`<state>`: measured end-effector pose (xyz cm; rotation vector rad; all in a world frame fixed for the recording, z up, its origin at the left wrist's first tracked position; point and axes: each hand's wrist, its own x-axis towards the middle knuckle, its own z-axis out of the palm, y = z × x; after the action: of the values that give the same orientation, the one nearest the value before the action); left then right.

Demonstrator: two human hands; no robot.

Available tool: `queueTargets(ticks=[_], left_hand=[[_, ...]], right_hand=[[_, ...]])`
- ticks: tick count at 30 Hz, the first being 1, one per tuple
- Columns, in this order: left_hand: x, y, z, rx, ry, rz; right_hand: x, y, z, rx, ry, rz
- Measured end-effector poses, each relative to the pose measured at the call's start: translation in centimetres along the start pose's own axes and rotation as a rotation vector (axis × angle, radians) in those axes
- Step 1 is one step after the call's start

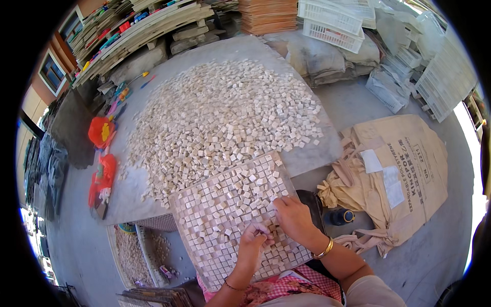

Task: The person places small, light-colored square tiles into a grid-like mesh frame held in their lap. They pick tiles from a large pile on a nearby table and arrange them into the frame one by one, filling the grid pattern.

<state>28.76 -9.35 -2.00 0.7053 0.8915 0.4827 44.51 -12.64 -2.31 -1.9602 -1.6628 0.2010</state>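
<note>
At six o'clock, a gridded tray (283,171), turned askew, with pale tiles (228,232) set in many cells and more strewn loose on top. Over the tray's lower middle, the left hand (254,239), with thumb and fingertips drawn together; cannot tell of any tile caught between. Toward the tray's three o'clock side, the right hand (296,220), with fingers curled down onto tiles; likewise cannot tell of a pinched piece. At twelve o'clock from the tray, a broad heap (225,117) of similar tiles on a grey table (327,148). At three o'clock, a tan sack (401,169), with a dark bottle (336,217) between sack and tray.

From the look of the tiles, probably stony: light singly, hard, unyielding, fairly grippy when dry, perhaps prone to chipped corners. Best pinched by two opposite side faces, between thumb and forefinger. For the tray, probably a stiff feel, with real weight under such a load; best held level by opposite rims, to avoid spilling loose pieces.
</note>
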Motion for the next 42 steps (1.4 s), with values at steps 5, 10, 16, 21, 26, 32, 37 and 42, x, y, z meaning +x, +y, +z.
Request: queueTargets(ticks=[5,10,16,21,26,32,37,42], left_hand=[[-0.3,-1.6,0.0,-0.109,-0.061,-0.07],[-0.8,-1.7,-0.1,-0.18,-0.089,-0.079],[-1.3,-1.4,0.0,-0.285,-0.117,-0.122],[-1.5,-1.0,0.5,-0.327,-0.114,-0.113],[-1.1,-2.2,0.0,-0.468,-0.12,-0.128],[-1.7,-1.9,0.0,-0.46,-0.126,-0.175],[-2.2,-1.6,-0.1,-0.459,-0.123,-0.188],[-2.3,-0.6,0.2,-0.47,-0.201,-0.192]], right_hand=[[0.0,-0.5,-0.4,-0.017,0.026,0.007],[0.1,-0.4,0.0,-0.069,-0.005,-0.031],[-0.1,1.4,0.6,0.021,0.129,-0.125],[-0.1,-0.2,-2.3,0.306,-0.019,-0.099],[-1.2,-2.2,-4.0,0.741,-0.324,-0.074],[-2.6,-1.2,-2.9,0.969,-0.389,0.193],[-2.3,-2.2,-4.1,0.733,-0.336,0.14],[-2.2,-0.6,-4.0,0.57,-0.103,0.117]])
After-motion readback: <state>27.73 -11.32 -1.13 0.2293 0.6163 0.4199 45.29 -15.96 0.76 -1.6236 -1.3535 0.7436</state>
